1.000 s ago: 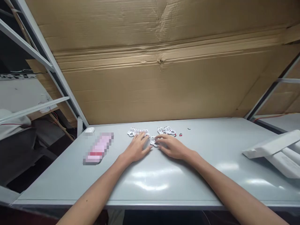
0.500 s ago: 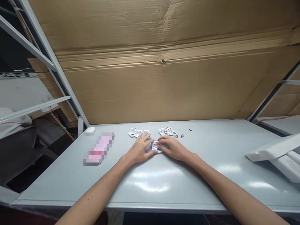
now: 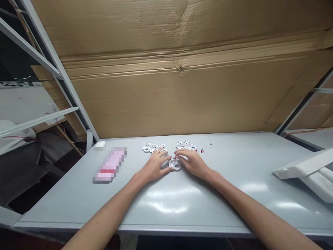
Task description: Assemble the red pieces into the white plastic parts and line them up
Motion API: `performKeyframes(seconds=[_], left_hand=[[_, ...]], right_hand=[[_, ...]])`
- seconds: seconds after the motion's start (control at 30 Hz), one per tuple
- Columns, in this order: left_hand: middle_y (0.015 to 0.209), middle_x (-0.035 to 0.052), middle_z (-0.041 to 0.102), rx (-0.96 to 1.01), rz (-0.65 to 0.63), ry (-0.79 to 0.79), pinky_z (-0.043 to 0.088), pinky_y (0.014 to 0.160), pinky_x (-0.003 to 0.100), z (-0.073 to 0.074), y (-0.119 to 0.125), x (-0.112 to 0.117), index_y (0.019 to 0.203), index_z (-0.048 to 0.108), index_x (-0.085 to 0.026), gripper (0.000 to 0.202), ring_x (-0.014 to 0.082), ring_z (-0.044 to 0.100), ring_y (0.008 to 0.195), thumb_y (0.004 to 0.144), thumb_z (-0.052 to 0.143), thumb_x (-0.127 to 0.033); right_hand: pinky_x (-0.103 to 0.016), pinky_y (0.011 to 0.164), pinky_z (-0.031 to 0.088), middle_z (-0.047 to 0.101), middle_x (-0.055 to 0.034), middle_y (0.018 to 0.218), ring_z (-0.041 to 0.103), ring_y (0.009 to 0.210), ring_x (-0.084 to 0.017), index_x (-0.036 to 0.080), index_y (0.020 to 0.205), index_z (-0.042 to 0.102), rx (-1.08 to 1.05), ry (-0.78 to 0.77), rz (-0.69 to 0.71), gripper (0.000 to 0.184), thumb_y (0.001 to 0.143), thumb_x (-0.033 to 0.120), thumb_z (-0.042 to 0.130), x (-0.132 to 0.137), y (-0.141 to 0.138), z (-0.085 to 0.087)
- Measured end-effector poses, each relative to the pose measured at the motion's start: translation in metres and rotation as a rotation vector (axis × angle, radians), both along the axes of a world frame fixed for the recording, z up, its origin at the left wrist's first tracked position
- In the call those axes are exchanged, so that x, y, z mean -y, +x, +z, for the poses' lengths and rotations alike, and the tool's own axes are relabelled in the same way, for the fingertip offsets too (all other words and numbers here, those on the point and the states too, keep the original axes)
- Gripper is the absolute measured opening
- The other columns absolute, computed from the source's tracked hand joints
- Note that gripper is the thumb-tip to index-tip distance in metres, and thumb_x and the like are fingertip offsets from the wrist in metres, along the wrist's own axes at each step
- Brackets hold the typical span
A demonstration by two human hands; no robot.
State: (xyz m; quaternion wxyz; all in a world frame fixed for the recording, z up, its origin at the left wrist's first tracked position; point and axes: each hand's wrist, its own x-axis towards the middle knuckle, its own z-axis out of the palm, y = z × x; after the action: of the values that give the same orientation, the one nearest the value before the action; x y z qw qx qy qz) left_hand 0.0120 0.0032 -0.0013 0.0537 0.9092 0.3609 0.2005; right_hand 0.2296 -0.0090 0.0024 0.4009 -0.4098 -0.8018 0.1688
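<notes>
First, we note a pale grey workbench (image 3: 78, 208) with a glossy top, backed by a creased brown corrugated cardboard sheet (image 3: 166, 76) in a white metal frame (image 3: 48, 52). A small white perforated plastic part (image 3: 174, 164) lies on the top between the left hand (image 3: 154, 166) and the right hand (image 3: 194, 164). The fingers of both are spread and curved, tips at its edges; we cannot tell whether they grip it. Behind lie similar white plastic parts (image 3: 154, 147). A white computer mouse (image 3: 100, 144) and a blurred pink package (image 3: 109, 165) sit leftward; white foam packing strips (image 3: 304, 170) sit rightward.
</notes>
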Motion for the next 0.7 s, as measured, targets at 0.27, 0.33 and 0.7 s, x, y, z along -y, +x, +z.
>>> performKeyframes(seconds=[0.27,0.33,0.7], left_hand=[[0.135,0.0126,0.056,-0.024,0.016,0.021,0.031,0.114,0.054,-0.002,0.001,-0.001,0.125,0.063,-0.023,0.041,0.0333,0.034,0.141,0.093,0.058,-0.049],[0.135,0.013,0.055,-0.014,0.019,0.035,0.031,0.114,0.054,-0.003,0.001,-0.001,0.123,0.063,-0.023,0.039,0.0339,0.035,0.14,0.093,0.059,-0.048],[0.136,0.0128,0.054,0.004,0.015,0.063,0.031,0.114,0.054,-0.006,0.0,-0.001,0.12,0.064,-0.023,0.038,0.0339,0.036,0.139,0.093,0.058,-0.049]], right_hand=[[-0.029,0.082,0.056,0.07,-0.0035,0.09,0.068,0.081,-0.015,0.02,0.096,0.068,-0.966,-0.709,-0.01,0.019,0.082,0.032,0.073,-0.006,0.008,0.016],[-0.026,0.083,0.056,0.07,-0.002,0.089,0.068,0.085,-0.014,0.022,0.099,0.069,-1.13,-0.819,0.025,0.017,0.082,0.023,0.071,-0.007,0.01,0.016],[-0.023,0.097,0.053,0.071,-0.008,0.104,0.067,0.105,-0.014,0.018,0.096,0.068,-1.314,-0.966,0.03,0.02,0.089,0.011,0.051,-0.008,0.009,0.016]])
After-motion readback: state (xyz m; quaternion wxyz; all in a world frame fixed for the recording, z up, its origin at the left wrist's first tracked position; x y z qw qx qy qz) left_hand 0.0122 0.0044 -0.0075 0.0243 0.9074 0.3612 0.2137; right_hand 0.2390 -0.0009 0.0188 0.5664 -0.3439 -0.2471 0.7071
